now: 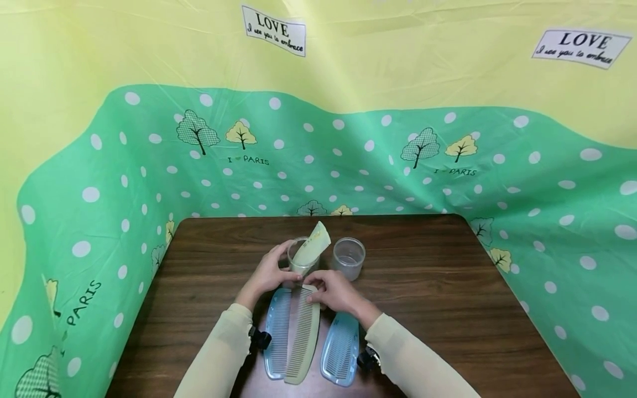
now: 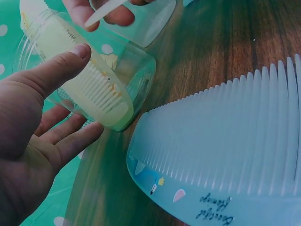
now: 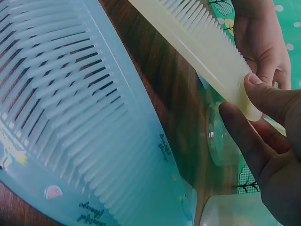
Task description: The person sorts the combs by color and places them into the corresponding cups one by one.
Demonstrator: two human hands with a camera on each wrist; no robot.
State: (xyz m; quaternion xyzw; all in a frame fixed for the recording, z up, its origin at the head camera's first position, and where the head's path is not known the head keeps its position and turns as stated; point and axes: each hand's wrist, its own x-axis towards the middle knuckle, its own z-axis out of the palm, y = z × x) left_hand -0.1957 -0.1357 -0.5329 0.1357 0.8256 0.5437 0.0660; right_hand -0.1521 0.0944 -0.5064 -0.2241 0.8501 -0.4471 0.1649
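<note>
"Two hands going at once, lol. What's the right one up to?"

"Right hand point(image 1: 335, 290) has the top end of a pale comb point(image 1: 304, 337) pinched between thumb and fingertips. Comb runs to the lower middle of the frame, teeth facing left."

"And the other?"

"Left hand point(image 1: 271, 271) has its fingers loosely extended around the left cup point(image 1: 313, 266), thumb out in front. Can't tell if they're pressing the glass. Second pale comb point(image 1: 314, 242) leans in there, poking past the rim toward upper right."

"Tight?"

"Kinda. Skinny wedge between the pinched comb and the left blue comb point(image 1: 276, 337), a wider strip before the right blue comb point(image 1: 340, 351). Right cup point(image 1: 348, 269) sits just beside the left one. Past that, brown tabletop point(image 1: 423, 287) stretches to its slanted right edge; its back edge is near, meeting green dotted cloth point(image 1: 298, 166)."
</note>
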